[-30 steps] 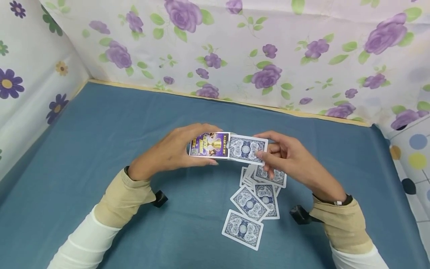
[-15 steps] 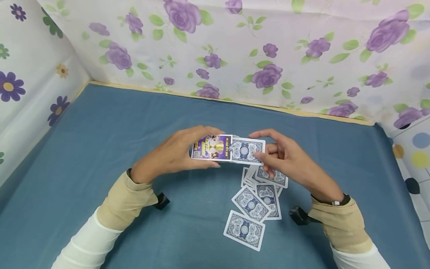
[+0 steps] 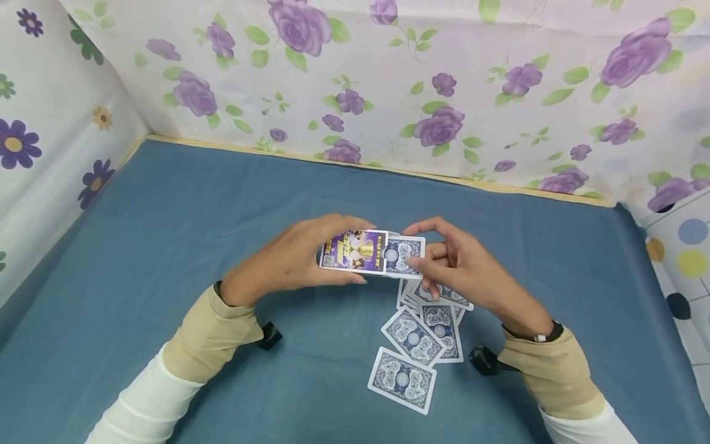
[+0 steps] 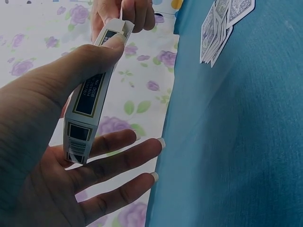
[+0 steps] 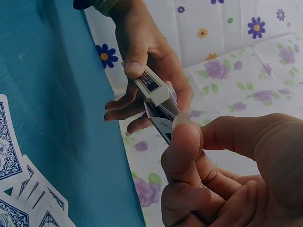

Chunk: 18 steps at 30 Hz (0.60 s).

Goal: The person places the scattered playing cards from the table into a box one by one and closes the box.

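Observation:
My left hand (image 3: pixel 296 256) grips a purple playing card box (image 3: pixel 355 251) by its long edges, thumb on the near side. Its narrow side and barcoded end show in the left wrist view. Out of the box's right end sticks a blue-backed playing card (image 3: pixel 398 254), partly inside. My right hand (image 3: pixel 463 262) pinches this card between thumb and fingers at its outer end. In the right wrist view the box's flaps (image 5: pixel 163 125) stand open around the card. Whether one card or more is pinched I cannot tell.
Below the hands, several blue-backed cards (image 3: pixel 413 336) lie face down in a loose overlapping spread, one (image 3: pixel 402 379) nearest me. They rest on a blue cloth (image 3: pixel 222 185). Flowered sheets (image 3: pixel 388 80) hang behind and at the left.
The card has slid leftward, deeper into the box, with my right hand following it. My left hand and the box have shifted slightly right and nearer to me. The spread cards stay put.

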Available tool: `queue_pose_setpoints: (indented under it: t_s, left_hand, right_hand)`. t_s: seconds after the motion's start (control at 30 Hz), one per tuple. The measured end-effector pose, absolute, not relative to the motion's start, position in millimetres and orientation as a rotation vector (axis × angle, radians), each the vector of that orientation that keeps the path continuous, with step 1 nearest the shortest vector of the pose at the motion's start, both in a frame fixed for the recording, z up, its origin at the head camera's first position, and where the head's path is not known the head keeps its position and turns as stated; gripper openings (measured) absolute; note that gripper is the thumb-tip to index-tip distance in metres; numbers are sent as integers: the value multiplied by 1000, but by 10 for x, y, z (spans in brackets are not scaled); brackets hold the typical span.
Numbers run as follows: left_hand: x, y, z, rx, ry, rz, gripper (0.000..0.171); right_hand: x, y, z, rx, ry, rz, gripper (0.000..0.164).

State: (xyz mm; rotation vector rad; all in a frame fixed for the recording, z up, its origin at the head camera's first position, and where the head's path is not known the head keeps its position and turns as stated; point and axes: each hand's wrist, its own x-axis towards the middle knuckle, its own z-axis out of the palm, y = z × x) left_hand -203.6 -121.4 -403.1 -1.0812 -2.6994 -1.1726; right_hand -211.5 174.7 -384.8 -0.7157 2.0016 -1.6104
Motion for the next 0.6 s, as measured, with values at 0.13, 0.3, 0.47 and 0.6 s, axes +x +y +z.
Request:
queue_pose_setpoints:
  t_s: [0.13, 0.3, 0.47, 0.6]
  left_hand:
    - [-2036, -1205, -4034, -1084, -2697, -1178, 67]
    - [-2045, -1189, -4024, -1103, -2687, -1175, 67]
    - [-2048, -1177, -4016, -1112, -2704, -1166, 66]
    - [-2030, -1176, -4025, -1103, -2717, -1166, 67]
  right_hand:
    - [-2113, 1741, -3852, -678, 2014, -1609, 49]
    - [-2105, 1756, -3865, -635, 2041, -1595, 48]
    - [-2095, 1752, -3882, -606, 2044, -1607, 48]
    - [-2096, 1708, -3902, -606, 2030, -1611, 47]
